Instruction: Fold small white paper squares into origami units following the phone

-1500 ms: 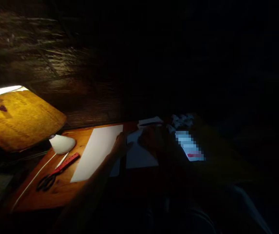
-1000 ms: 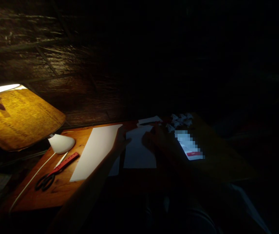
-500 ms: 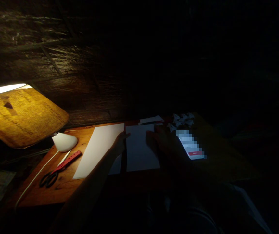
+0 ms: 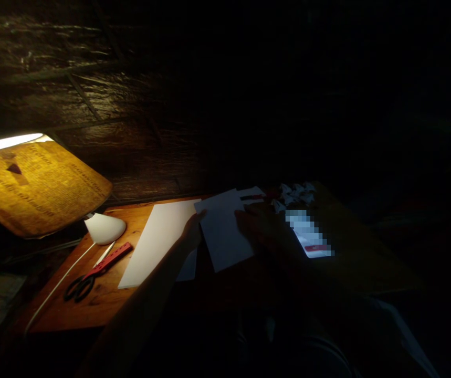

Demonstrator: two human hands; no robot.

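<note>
Head view: at the left of the frame, a lamp (image 4: pixel 44 189) lights scissors (image 4: pixel 98 268) and flat white paper (image 4: pixel 156 241). At centre, the left hand (image 4: pixel 191 231) pinches the left edge of a slanted held sheet (image 4: pixel 225 233). The right hand (image 4: pixel 252 223) touches its right edge; too dark to tell whether it grips. Farther right lie small paper pieces (image 4: pixel 294 194) and a lit phone (image 4: pixel 307 239). Probably best: 2 light, level holds, avoiding creases.
</note>
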